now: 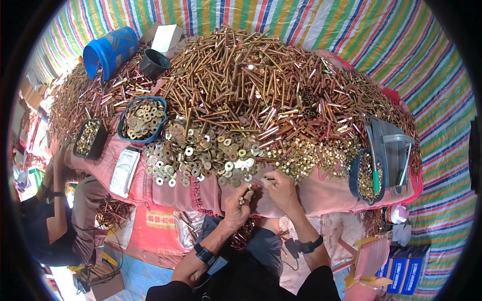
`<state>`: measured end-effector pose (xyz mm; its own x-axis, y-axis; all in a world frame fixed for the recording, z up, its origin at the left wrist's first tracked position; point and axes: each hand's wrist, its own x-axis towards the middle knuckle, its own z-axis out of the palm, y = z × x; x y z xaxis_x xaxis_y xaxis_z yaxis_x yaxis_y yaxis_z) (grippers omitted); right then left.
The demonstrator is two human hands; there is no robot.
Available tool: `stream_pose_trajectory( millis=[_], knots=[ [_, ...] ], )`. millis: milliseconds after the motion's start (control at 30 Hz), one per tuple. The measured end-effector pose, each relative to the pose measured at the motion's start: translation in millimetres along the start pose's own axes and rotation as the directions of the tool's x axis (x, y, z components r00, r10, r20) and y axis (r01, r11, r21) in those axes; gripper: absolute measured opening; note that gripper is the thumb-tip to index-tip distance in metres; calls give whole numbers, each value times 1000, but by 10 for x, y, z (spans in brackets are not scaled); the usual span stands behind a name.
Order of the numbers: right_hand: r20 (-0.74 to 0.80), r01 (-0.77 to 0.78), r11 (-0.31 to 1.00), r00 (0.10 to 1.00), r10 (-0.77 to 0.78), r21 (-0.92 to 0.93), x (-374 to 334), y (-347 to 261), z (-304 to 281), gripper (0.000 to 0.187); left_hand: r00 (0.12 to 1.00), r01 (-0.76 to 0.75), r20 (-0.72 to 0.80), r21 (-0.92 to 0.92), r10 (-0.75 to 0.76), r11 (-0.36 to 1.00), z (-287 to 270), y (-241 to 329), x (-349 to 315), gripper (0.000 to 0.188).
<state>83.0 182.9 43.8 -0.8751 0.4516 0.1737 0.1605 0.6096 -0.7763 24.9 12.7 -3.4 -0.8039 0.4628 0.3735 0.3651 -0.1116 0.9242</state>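
Note:
My left hand is closed round a few brass-coloured bolts, their ends poking out between the fingers. Close beside it, my right hand has its thumb and fingertips pinched together. Whatever lies in that pinch is too small to make out. Both hands are over the pink cloth at the near edge of the work surface. Just beyond them are a heap of flat washers and, to its right, a heap of small brass-coloured nuts.
A large mound of bolts and tubes rises behind. Around it are a blue bucket, a black cup, a washer basin, a nut tray, a nut basin and a silver packet. Another person's arm is at left.

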Motion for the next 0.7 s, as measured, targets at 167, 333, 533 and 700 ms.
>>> stream_pose_trajectory(
  millis=[167,333,533,700],
  knots=[
    [168,5,972,985,-45,233,-106,-276,-144,25,999,-27,37,18,27,999,-10,-34,1,31],
    [158,201,972,963,-218,119,-62,-446,-164,31,997,-26,77,-21,28,999,-12,-151,-34,47],
    [105,261,961,957,-271,94,-101,-475,-165,35,994,-85,69,-44,88,995,7,-183,-20,50],
    [69,-9,926,997,-18,377,-215,-470,-67,37,994,-46,92,-96,55,994,0,-157,-4,49]
  ],
)
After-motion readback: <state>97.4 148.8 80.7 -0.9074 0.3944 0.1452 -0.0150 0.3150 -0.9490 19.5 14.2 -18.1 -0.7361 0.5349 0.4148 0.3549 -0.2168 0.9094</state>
